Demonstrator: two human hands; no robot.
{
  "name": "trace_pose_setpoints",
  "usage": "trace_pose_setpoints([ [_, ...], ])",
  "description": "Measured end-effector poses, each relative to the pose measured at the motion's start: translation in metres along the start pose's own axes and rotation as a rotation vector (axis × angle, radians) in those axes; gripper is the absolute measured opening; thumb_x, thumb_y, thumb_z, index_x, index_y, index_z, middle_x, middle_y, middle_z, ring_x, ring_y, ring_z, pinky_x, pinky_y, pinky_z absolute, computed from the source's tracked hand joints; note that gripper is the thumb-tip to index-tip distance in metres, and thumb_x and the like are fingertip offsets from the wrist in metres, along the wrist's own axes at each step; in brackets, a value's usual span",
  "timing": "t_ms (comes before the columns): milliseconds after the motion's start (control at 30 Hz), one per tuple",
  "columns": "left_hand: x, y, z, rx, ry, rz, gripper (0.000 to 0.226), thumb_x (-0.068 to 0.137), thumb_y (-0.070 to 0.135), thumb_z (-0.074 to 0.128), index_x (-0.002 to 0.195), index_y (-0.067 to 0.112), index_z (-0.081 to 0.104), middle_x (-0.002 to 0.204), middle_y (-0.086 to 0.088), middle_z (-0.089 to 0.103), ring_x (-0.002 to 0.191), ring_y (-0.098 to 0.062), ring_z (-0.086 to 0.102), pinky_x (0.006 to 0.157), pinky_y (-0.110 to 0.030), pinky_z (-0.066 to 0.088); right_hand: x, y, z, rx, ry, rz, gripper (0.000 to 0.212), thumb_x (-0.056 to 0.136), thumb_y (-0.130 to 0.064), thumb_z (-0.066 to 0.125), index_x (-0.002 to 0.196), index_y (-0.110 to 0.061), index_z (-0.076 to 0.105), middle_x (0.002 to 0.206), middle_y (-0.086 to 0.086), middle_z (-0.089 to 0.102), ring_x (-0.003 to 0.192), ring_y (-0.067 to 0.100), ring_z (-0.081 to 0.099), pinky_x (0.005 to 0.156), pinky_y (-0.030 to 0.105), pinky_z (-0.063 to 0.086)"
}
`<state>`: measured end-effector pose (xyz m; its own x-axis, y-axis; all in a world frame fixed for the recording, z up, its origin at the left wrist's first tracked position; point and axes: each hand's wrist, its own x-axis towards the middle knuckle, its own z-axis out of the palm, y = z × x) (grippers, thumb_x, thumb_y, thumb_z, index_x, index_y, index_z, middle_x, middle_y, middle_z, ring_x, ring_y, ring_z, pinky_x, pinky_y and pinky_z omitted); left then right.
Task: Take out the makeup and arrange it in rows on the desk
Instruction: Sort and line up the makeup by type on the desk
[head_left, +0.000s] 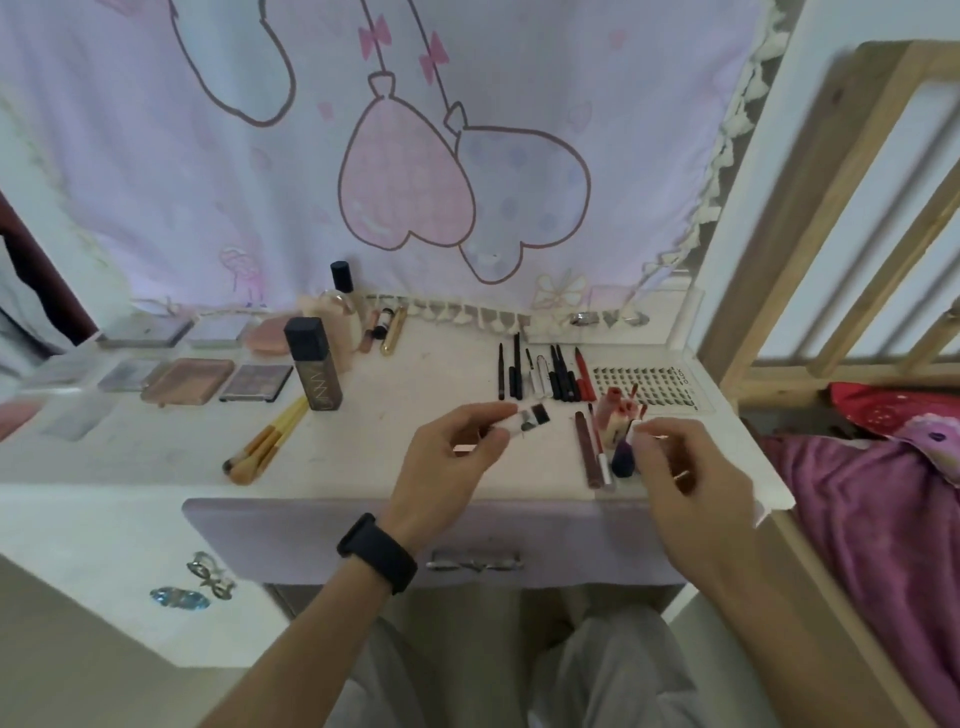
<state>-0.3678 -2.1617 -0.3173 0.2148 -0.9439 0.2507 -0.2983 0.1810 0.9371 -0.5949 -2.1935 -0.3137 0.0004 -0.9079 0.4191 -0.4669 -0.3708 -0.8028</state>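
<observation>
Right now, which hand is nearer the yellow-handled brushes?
Left. The left hand, gripping a tube, sits right of the brushes; the right hand is farther right.

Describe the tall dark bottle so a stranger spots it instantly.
Start at the white desk under the pink curtain. Left of centre, right of the flat palettes, stands the tall dark bottle. Unlike the pale round bottle behind it, it is angular, black-capped, lettered.

A black band (377, 552) wraps the left wrist; trousers (613, 675) are pale grey.
</observation>
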Motion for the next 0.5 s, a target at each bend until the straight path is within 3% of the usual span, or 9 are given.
trace_pose_setpoints([
  [33,-0.002,0.004,0.003,-0.004,-0.045,0.016,0.024,0.094,0.017,0.067,0.112,0.03,0.072,0.105,0.016,0.073,0.095,-0.009,0.065,0.083,-0.027,0.055,0.0,-0.01,0.005,0.025,-0.108,0.049,0.017,0.096,-0.041,0.056,0.087,-0.029,0.063,0.078,-0.009,0.069,0.078,0.005,0.063,0.068,0.009,0.046],
  [100,-0.006,0.011,0.007,0.018,-0.119,0.062,0.025,0.093,0.017,0.068,0.113,0.032,0.071,0.108,0.017,0.072,0.098,-0.009,0.066,0.086,-0.028,0.055,0.003,-0.018,0.016,0.042,-0.325,0.144,0.047,0.091,-0.064,0.04,0.08,-0.024,0.062,0.073,-0.003,0.068,0.073,0.007,0.063,0.069,0.016,0.046],
  [167,-0.009,0.017,0.009,0.049,-0.156,0.106,0.026,0.093,0.018,0.068,0.114,0.034,0.068,0.108,0.019,0.072,0.1,-0.009,0.066,0.087,-0.026,0.054,0.005,-0.02,0.027,0.07,-0.421,0.208,0.063,0.094,-0.066,0.036,0.075,-0.012,0.062,0.066,-0.001,0.063,0.064,0.01,0.058,0.067,0.027,0.045],
  [233,-0.012,0.017,0.01,0.121,-0.139,0.139,0.025,0.094,0.023,0.067,0.115,0.036,0.065,0.103,0.023,0.071,0.099,-0.003,0.064,0.083,-0.019,0.052,0.004,-0.021,0.034,0.143,-0.445,0.254,0.058,0.1,-0.057,0.039,0.068,-0.01,0.052,0.057,-0.004,0.049,0.056,0.011,0.044,0.062,0.032,0.037],
  [333,-0.018,0.01,0.012,0.465,-0.056,0.286,0.022,0.1,0.042,0.049,0.112,0.031,0.063,0.087,0.03,0.052,0.081,0.002,0.053,0.067,-0.009,0.041,0.001,-0.028,0.042,0.282,-0.403,0.376,0.046,0.103,-0.043,0.043,0.066,-0.016,0.044,0.054,-0.006,0.035,0.054,0.011,0.032,0.059,0.033,0.029],
  [433,-0.02,0.002,0.016,0.665,0.12,0.492,0.034,0.103,0.034,0.034,0.085,0.017,0.057,0.075,0.018,0.038,0.063,-0.004,0.032,0.054,-0.014,0.028,-0.007,-0.038,0.053,0.243,-0.359,0.385,0.043,0.102,-0.034,0.042,0.064,-0.014,0.042,0.052,-0.005,0.035,0.05,0.009,0.032,0.054,0.027,0.031],
  [500,-0.018,-0.002,0.019,0.642,0.232,0.47,0.034,0.099,0.027,0.032,0.069,0.017,0.045,0.064,0.013,0.034,0.055,-0.006,0.026,0.047,-0.021,0.025,-0.012,-0.043,0.06,0.248,-0.314,0.346,0.045,0.102,-0.026,0.042,0.059,-0.015,0.041,0.05,-0.004,0.035,0.046,0.006,0.031,0.049,0.02,0.031],
])
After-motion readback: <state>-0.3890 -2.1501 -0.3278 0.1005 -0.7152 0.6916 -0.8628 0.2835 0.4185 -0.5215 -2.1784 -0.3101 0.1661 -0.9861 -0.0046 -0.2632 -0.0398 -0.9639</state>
